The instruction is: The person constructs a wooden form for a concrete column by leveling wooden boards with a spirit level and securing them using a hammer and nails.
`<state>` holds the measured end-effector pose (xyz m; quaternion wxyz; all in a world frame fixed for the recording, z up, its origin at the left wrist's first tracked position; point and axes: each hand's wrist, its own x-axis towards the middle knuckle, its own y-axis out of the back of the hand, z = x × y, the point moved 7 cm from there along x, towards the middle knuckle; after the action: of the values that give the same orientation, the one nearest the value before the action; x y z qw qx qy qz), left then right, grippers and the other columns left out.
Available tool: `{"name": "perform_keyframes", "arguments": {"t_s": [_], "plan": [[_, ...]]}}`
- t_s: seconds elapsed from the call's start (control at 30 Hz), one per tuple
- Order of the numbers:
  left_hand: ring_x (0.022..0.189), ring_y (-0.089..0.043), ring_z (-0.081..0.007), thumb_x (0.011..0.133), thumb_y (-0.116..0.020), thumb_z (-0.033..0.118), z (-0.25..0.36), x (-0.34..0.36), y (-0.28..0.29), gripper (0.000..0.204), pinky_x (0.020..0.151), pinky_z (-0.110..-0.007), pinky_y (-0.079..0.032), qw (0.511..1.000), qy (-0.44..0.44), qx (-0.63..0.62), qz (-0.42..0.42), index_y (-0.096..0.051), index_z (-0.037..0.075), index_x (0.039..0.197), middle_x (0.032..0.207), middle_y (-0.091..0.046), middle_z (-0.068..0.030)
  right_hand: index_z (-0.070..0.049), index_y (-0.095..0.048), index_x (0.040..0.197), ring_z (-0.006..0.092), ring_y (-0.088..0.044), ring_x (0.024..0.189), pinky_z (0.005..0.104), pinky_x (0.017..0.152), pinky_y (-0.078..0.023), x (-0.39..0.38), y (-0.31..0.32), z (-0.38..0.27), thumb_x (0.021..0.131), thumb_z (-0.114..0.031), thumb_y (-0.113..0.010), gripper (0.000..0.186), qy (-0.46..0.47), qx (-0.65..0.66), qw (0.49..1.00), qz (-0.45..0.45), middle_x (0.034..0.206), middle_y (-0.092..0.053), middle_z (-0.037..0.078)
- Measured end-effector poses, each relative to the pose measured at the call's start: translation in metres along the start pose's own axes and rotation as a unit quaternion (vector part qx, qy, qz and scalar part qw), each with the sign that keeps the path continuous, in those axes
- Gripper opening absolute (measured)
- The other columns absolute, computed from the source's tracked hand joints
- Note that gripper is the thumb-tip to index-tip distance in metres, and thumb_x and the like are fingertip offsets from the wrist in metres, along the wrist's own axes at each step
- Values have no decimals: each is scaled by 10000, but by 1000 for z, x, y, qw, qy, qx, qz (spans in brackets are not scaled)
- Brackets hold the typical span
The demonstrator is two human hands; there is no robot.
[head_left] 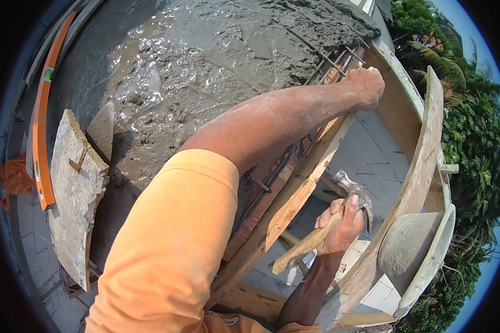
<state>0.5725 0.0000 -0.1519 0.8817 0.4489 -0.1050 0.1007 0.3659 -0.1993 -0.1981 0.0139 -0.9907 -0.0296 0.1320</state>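
My left hand (365,87) is closed in a fist at the end of my outstretched arm, beside the far end of a timber board (311,180) and some steel bars (339,65). What its fingers hold, if anything, is hidden. Lower down, my right hand (339,225) grips a claw hammer (300,247) by its wooden handle, close to the metal head. The hammer head points away from me, over the gap between the timber board and a long curved-looking plank (414,172).
Wet grey concrete (205,50) spreads across the far left. An orange spirit level (41,122) and a cement-crusted board (75,194) lie at the left. A cement-smeared pan (447,238) stands at the right, near green trees (469,133). Paving (366,144) shows below the gap.
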Motion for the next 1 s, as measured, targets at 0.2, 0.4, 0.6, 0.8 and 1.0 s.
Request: {"name": "perform_keyframes", "arguments": {"t_s": [0.2,0.4,0.6,0.8,1.0], "plan": [[926,-670,-387,769,-630,91,0,0,-1,343,775,-472,-532,1000,-8,8,-7,-511,-79,1043,953,-660,-236,-61,-449,793,132,-463,385,271,349,-417,-3,3,2,1005,-388,-487,391,15,-2,1000,13,656,-483,50],[1059,-637,-326,772,-653,86,-2,-1,-2,300,847,-411,-542,998,43,25,-47,-672,-13,1055,1156,-585,-186,-44,-430,857,146,-478,414,297,384,-423,4,14,-1,1003,-370,-481,360,5,6,1000,-2,678,-486,65],[855,-681,-385,785,-644,139,0,-2,6,387,726,-460,-543,997,-18,63,-27,-490,-88,1058,862,-675,-244,-46,-429,837,147,-474,411,298,380,-417,11,19,-19,998,-379,-489,374,32,16,999,10,665,-485,66],[877,-678,-394,783,-626,118,2,-1,2,387,751,-465,-542,999,0,42,-23,-489,-95,1076,885,-670,-254,-45,-459,851,147,-466,396,286,363,-406,15,-10,-4,997,-385,-491,372,21,-24,999,-36,635,-482,56],[942,-666,-387,773,-635,109,-6,-1,-3,319,796,-448,-536,999,8,41,-31,-554,-69,1024,987,-661,-229,-45,-477,992,134,-455,385,274,333,-399,16,7,-16,1005,-382,-485,338,16,9,999,-27,638,-468,38]]}}
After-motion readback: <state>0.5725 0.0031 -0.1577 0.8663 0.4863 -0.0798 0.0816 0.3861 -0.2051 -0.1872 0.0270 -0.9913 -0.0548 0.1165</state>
